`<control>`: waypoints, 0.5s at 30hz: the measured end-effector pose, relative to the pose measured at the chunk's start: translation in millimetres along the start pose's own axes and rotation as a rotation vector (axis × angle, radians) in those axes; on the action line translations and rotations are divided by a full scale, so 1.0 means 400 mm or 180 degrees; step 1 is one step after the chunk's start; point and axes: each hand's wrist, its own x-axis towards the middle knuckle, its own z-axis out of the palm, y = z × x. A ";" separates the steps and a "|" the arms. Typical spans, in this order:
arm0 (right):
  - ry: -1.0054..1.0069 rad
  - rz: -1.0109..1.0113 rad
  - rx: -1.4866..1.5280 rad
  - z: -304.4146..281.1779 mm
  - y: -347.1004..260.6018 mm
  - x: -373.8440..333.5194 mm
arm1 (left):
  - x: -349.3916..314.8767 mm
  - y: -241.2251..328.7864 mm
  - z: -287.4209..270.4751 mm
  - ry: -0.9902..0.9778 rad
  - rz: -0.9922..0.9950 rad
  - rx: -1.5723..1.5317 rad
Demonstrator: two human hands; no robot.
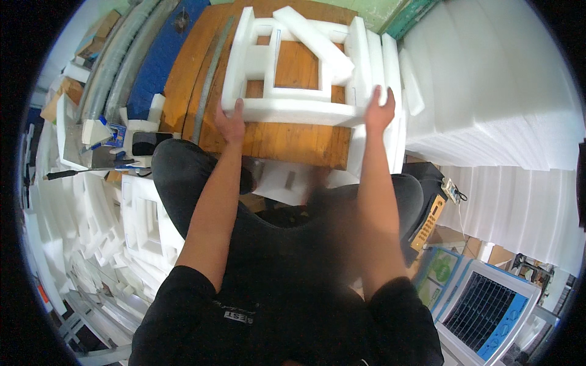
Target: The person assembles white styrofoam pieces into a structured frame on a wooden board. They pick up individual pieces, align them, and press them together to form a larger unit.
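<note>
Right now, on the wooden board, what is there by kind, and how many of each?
White foam frame, held at both ends by the left hand and right hand: 1
Loose white foam bar lying across the frame: 1
Long metal ruler: 1
Total: 3

Lap blurred; fingers hidden under foam frame.

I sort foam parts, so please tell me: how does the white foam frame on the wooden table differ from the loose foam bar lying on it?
The foam frame has open cut-outs; the foam bar is solid. The frame lies flat; the bar lies diagonally on top. Both are white foam.
</note>
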 end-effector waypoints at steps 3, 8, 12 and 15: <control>-0.0669 0.1249 0.1693 -0.029 0.051 0.015 | 0.000 -0.029 0.014 0.0012 0.0026 -0.0413; -0.1615 0.1436 0.2531 -0.039 0.096 0.007 | -0.002 -0.061 0.028 -0.0001 -0.0159 -0.0356; -0.1728 0.1410 0.2456 -0.030 0.078 -0.004 | 0.008 -0.078 0.028 -0.0047 -0.0168 -0.0708; -0.1694 0.1347 0.2318 -0.035 0.090 -0.004 | -0.005 -0.047 0.023 -0.0051 -0.0165 -0.0316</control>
